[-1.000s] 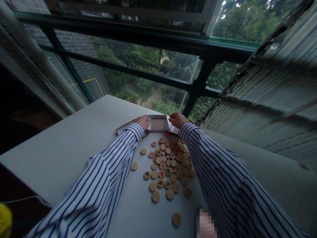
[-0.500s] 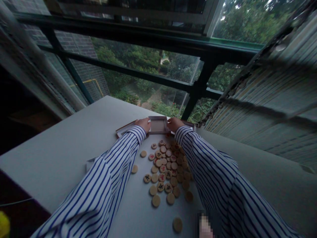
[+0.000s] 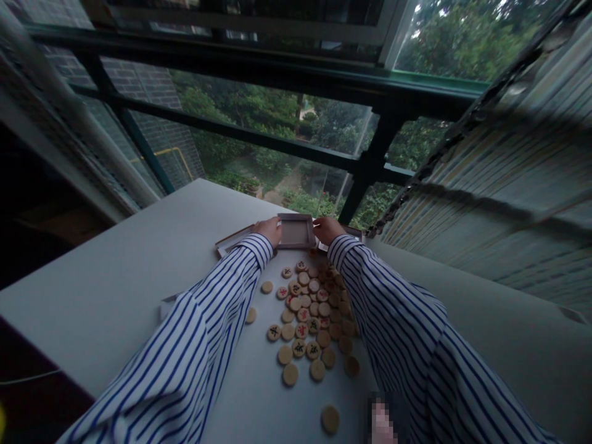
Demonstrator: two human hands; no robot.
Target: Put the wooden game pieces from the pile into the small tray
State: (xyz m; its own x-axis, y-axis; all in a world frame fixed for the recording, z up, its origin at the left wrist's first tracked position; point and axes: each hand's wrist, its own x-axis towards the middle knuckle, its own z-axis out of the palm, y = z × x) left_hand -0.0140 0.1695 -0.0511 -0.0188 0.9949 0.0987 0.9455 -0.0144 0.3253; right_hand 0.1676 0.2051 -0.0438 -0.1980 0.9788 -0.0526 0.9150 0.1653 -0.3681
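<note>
A small shallow open box (image 3: 296, 234) is at the far edge of the white table, its inside facing me, with nothing seen in it. My left hand (image 3: 268, 230) grips its left side, and my right hand (image 3: 327, 229) pinches the right side. Another shallow tray (image 3: 227, 245) lies left of my left hand, partly covered by it. Behind my right wrist part of a further tray (image 3: 354, 233) shows. Closer to me, many round wooden Chinese chess pieces (image 3: 301, 331) lie scattered between my forearms, some with red or black characters, others plain side up.
The white table (image 3: 115, 265) reaches to a window with dark green bars (image 3: 240, 132). A striped curtain-like panel (image 3: 499, 179) borders the right side. One loose piece (image 3: 330, 419) lies near me. A pale object (image 3: 167, 304) is partly hidden by my left sleeve.
The box and both hands appear very slightly higher in view, the grip unchanged. The chess pieces keep their arrangement.
</note>
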